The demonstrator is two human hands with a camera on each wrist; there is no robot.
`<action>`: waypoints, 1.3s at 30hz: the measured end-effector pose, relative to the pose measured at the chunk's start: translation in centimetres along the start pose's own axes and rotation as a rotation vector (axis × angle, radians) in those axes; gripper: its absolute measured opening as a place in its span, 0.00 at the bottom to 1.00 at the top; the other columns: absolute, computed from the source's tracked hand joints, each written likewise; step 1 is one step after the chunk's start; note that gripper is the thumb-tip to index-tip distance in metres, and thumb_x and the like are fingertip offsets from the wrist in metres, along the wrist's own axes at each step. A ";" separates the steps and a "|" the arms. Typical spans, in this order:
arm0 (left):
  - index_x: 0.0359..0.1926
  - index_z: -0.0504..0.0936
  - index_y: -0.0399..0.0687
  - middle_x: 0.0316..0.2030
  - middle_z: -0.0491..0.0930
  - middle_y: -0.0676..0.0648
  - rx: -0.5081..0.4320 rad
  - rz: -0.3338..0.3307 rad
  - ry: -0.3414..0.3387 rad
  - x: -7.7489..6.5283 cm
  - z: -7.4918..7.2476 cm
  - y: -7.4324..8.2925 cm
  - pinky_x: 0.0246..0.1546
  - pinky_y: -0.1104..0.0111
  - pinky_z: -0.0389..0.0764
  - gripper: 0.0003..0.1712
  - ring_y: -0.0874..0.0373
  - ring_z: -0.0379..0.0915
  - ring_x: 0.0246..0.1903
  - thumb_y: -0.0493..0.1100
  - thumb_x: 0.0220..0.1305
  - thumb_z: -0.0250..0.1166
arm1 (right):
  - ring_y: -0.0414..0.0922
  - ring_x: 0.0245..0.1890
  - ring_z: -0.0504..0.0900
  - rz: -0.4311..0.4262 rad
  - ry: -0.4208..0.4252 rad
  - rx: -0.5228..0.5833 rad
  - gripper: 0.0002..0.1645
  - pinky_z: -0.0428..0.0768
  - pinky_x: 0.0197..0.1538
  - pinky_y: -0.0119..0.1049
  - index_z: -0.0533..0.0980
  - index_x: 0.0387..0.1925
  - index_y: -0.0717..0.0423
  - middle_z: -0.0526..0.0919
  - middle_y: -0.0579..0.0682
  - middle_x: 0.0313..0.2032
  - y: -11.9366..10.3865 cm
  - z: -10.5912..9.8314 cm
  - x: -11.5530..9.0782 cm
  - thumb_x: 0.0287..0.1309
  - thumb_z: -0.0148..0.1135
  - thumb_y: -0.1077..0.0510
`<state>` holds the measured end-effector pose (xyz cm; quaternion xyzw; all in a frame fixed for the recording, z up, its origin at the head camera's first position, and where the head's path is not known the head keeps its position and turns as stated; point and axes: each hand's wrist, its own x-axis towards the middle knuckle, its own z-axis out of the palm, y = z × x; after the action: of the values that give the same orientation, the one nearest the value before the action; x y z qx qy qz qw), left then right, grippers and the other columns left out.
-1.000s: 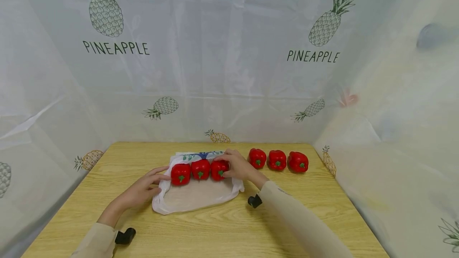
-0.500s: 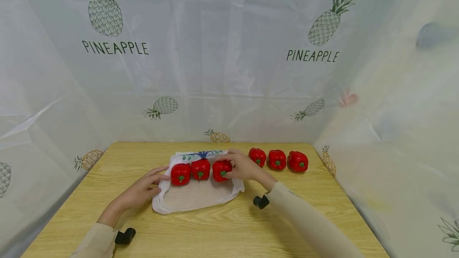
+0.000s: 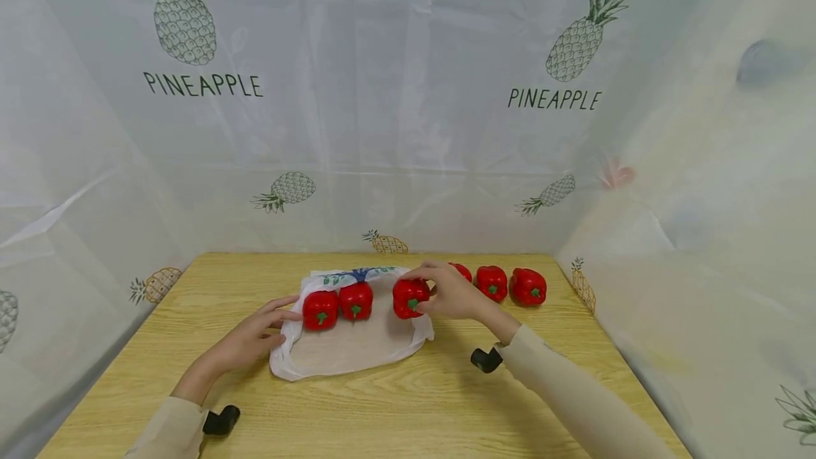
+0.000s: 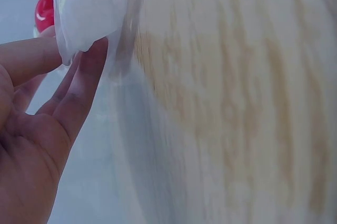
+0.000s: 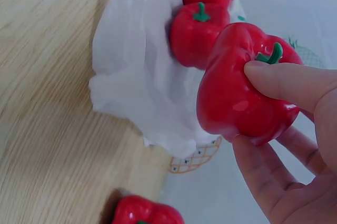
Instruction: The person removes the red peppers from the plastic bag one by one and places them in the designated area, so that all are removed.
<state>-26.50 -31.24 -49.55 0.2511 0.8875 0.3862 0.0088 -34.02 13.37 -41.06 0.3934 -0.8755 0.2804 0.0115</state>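
Wood-grain table (image 3: 382, 413) | white plastic bag (image 3: 285, 365) | right of it, three red peppers (image 3: 492, 282) in a row

My left arm, in a plain beige long sleeve (image 3: 168, 431), reaches forward from the lower left, its bare wrist (image 3: 199, 376) showing past the cuff. My bare left grip (image 3: 255, 335) is angled inward, thumb and fingers bent toward each other in a pinch, the tips partly hidden. My right arm, in a matching beige sleeve (image 3: 574, 392), slants in from the lower right and stretches farther forward. My bare right grip (image 3: 452, 292) is turned inward and holds, the thumb (image 5: 284, 82) opposite gently curved fingers (image 5: 260, 169).
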 end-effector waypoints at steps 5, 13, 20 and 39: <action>0.66 0.82 0.46 0.80 0.58 0.39 0.007 -0.003 0.000 0.0 0.0 0.0 0.60 0.66 0.79 0.23 0.36 0.70 0.67 0.29 0.73 0.64 | 0.47 0.42 0.81 -0.012 0.020 -0.036 0.32 0.85 0.43 0.38 0.82 0.64 0.46 0.80 0.43 0.46 0.5 -1.0 -1.3 0.57 0.78 0.62; 0.66 0.82 0.46 0.80 0.58 0.39 0.019 0.008 0.001 0.1 0.0 -0.1 0.59 0.72 0.77 0.24 0.40 0.69 0.68 0.28 0.73 0.64 | 0.42 0.44 0.80 0.018 0.046 -0.046 0.34 0.88 0.45 0.40 0.82 0.65 0.47 0.80 0.45 0.48 1.8 -1.8 -4.0 0.55 0.80 0.63; 0.65 0.82 0.47 0.80 0.59 0.40 0.036 0.015 0.007 0.1 0.1 -0.2 0.60 0.69 0.78 0.23 0.52 0.71 0.66 0.29 0.73 0.65 | 0.42 0.45 0.80 0.051 0.052 -0.054 0.34 0.87 0.47 0.36 0.82 0.64 0.49 0.80 0.46 0.51 2.8 -2.2 -5.9 0.55 0.81 0.63; 0.66 0.82 0.45 0.80 0.59 0.39 0.034 0.014 0.006 0.2 0.1 0.0 0.60 0.64 0.81 0.23 0.45 0.70 0.67 0.29 0.73 0.65 | 0.42 0.43 0.79 0.033 0.110 -0.062 0.34 0.89 0.44 0.37 0.83 0.62 0.52 0.78 0.46 0.46 5.1 -1.6 -9.2 0.51 0.82 0.67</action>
<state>-26.66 -31.15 -49.59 0.2562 0.8922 0.3720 -0.0006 -31.52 23.16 -44.34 0.3622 -0.8883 0.2744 0.0673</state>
